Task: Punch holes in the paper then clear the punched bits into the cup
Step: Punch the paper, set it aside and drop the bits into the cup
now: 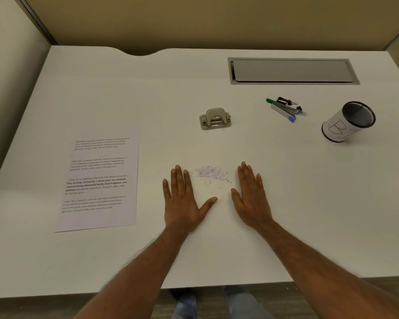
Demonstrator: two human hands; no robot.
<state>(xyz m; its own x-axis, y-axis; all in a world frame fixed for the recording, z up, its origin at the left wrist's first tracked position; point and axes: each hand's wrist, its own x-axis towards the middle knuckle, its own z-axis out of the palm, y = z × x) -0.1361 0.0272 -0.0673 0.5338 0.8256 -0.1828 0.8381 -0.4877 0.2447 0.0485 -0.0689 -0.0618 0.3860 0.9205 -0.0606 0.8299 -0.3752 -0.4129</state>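
Note:
A small heap of punched paper bits [211, 176] lies on the white desk [217, 249], near its front. My left hand [184, 199] lies flat on the desk just left of the heap, fingers straight and spread. On the heap's right, my right hand [251, 194] lies flat the same way. Neither hand holds anything. The printed sheet of paper [99, 180] lies flat at the left. The silver hole punch [215, 119] stands behind the heap. The cup [348, 122], white-wrapped with a dark mesh inside, stands at the far right.
A cluster of pens and a binder clip [286, 108] lies between the punch and the cup. A grey cable-tray lid [293, 71] is set into the desk at the back right. Partition walls close off the back and left.

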